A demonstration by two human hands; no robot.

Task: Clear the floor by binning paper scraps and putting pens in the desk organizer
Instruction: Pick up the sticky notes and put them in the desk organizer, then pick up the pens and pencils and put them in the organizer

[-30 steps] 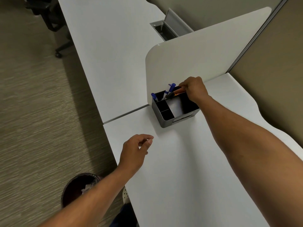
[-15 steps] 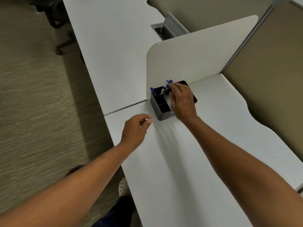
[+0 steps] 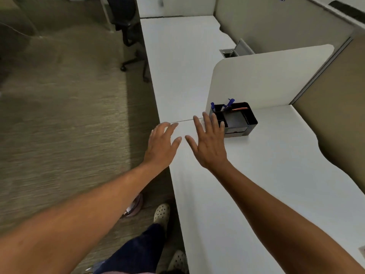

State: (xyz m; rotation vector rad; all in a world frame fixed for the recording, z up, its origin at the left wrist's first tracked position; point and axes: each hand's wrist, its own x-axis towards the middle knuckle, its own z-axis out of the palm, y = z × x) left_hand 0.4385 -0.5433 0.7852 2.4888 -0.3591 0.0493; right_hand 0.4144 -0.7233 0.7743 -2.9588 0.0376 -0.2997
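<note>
Right hand [image 3: 209,143] withdrawn from the desk organizer [image 3: 237,120], fingers now spread like the empty left hand [image 3: 161,145]; orange pen [image 3: 240,108] deposited, step apparently complete

White desk [image 3: 266,184], curved divider panel [image 3: 266,76], black office chair [image 3: 128,26], carpet [image 3: 69,125].

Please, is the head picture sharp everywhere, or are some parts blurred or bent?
Head view: the carpet at left is smeared by motion blur; the organizer and both open hands, left hand and right hand, stay fairly sharp; wide-angle distortion curves the desk edges; lighting is soft, without glare.
</note>
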